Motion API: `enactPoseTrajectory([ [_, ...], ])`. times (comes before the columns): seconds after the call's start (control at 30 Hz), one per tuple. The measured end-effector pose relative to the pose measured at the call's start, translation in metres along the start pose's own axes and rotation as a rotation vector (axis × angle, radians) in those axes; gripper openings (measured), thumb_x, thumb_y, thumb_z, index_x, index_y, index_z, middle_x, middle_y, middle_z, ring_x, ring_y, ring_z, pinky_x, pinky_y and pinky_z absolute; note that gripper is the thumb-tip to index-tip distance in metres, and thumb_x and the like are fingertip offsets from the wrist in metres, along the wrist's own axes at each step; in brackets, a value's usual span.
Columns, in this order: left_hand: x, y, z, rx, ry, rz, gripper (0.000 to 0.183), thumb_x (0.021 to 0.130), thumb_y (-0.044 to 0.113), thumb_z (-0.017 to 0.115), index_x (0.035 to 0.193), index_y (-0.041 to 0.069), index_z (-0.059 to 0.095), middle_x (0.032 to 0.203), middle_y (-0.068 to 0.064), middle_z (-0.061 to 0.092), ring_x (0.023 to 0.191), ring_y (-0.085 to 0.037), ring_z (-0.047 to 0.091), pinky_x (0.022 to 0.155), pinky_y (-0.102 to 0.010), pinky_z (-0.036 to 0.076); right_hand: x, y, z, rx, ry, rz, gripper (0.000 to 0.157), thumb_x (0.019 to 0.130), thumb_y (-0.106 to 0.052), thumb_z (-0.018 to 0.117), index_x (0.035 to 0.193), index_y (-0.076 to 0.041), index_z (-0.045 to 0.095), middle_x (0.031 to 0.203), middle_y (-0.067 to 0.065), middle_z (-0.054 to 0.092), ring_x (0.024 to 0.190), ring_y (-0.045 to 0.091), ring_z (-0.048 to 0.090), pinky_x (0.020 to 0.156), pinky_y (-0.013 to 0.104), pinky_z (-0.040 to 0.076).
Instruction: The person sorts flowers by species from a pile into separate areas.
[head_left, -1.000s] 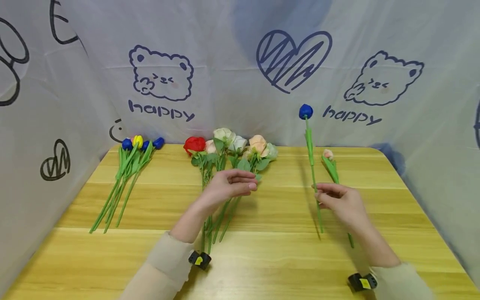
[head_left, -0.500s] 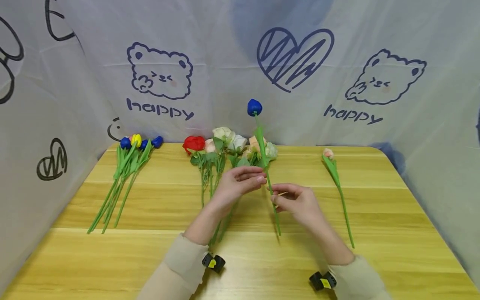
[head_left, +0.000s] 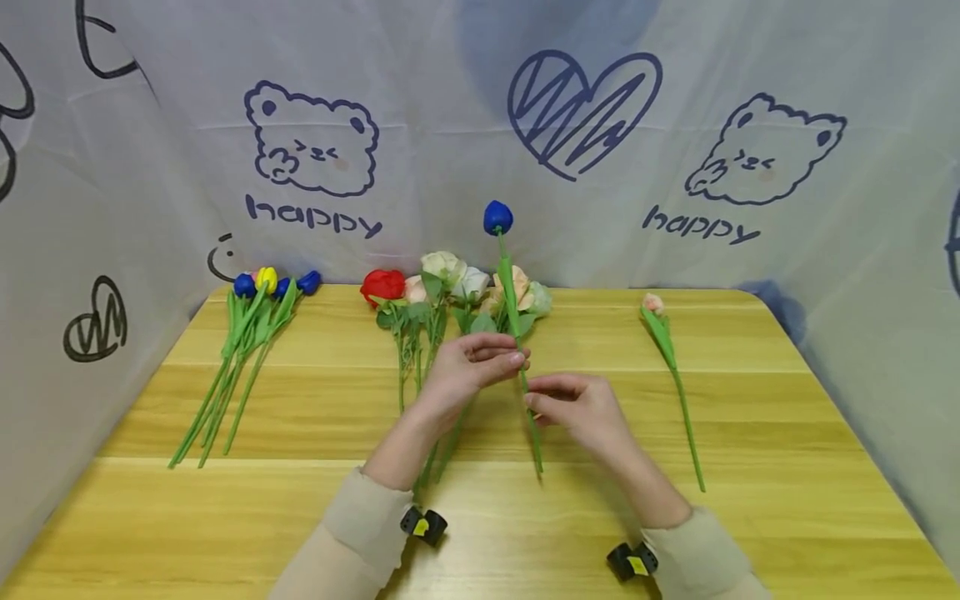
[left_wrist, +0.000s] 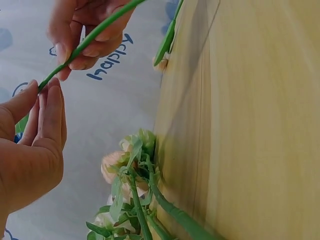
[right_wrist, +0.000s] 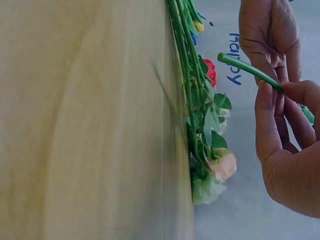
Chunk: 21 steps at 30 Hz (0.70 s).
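A blue artificial tulip (head_left: 498, 217) stands nearly upright above the table, its green stem (left_wrist: 97, 32) running down between both hands. My left hand (head_left: 474, 367) pinches this stem just under the leaf, between thumb and fingertips. Lower down, my right hand (head_left: 581, 407) pinches the same stem with thumb and fingers, and the cut end of the tulip stem (right_wrist: 240, 64) sticks out past them in the right wrist view. Behind the left hand lies a row of artificial roses, among them a red rose (head_left: 382, 286) and a peach rose (right_wrist: 223, 164); the hand and forearm hide parts of their stems.
At the left of the wooden table (head_left: 570, 525) lies a bunch of tulips with blue heads and a yellow tulip (head_left: 266, 279). A single pink tulip (head_left: 652, 304) lies at the right. A printed cloth (head_left: 442, 167) hangs behind the table.
The right hand has carried the blue tulip leftward, from beside the pink tulip to the left hand. The left hand, earlier apart from it, now pinches the stem too.
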<state>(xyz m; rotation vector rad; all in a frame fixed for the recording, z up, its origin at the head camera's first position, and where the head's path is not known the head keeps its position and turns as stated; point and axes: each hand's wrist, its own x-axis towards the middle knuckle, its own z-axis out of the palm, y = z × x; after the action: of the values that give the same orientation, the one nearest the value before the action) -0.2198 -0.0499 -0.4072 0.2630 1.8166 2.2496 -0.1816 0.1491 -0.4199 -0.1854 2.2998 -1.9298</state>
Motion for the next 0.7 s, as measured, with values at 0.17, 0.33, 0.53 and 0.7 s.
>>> enactPoseTrajectory([
  [0.17, -0.0004, 0.0009, 0.0014, -0.004, 0.012, -0.01, 0.031, 0.096, 0.002, 0.074, 0.125, -0.009, 0.066, 0.107, -0.014, 0.075, 0.095, -0.02, 0.075, 0.093, -0.038, 0.063, 0.0003, -0.0002, 0.0032, 0.024, -0.002, 0.015, 0.023, 0.094, -0.001, 0.074, 0.115, 0.009, 0.075, 0.106, 0.016, 0.077, 0.08, 0.017, 0.074, 0.074, 0.035, 0.066],
  [0.33, 0.0, 0.0013, 0.0025, -0.007, 0.014, -0.021, 0.028, 0.096, 0.002, 0.075, 0.122, -0.008, 0.067, 0.104, -0.01, 0.076, 0.093, -0.018, 0.075, 0.092, -0.037, 0.063, 0.0004, 0.0013, 0.0026, 0.039, -0.009, 0.023, 0.023, 0.094, -0.002, 0.074, 0.115, 0.009, 0.074, 0.105, 0.016, 0.077, 0.08, 0.019, 0.074, 0.077, 0.042, 0.067],
  [0.53, 0.0, 0.0008, 0.0023, -0.003, 0.014, -0.025, 0.029, 0.097, 0.003, 0.074, 0.123, -0.007, 0.067, 0.105, -0.011, 0.075, 0.096, -0.02, 0.075, 0.093, -0.037, 0.063, 0.0012, 0.0025, 0.0033, 0.053, -0.019, 0.024, 0.024, 0.094, -0.002, 0.074, 0.116, 0.009, 0.073, 0.105, 0.015, 0.076, 0.086, 0.021, 0.075, 0.076, 0.039, 0.067],
  [0.7, -0.0011, 0.001, 0.0021, 0.006, 0.021, -0.021, 0.033, 0.097, 0.004, 0.073, 0.126, -0.009, 0.065, 0.107, -0.013, 0.075, 0.098, -0.021, 0.075, 0.093, -0.037, 0.063, 0.0009, 0.0026, 0.0033, 0.06, -0.035, 0.01, 0.027, 0.095, -0.003, 0.075, 0.119, 0.01, 0.072, 0.106, 0.015, 0.076, 0.087, 0.019, 0.074, 0.077, 0.037, 0.067],
])
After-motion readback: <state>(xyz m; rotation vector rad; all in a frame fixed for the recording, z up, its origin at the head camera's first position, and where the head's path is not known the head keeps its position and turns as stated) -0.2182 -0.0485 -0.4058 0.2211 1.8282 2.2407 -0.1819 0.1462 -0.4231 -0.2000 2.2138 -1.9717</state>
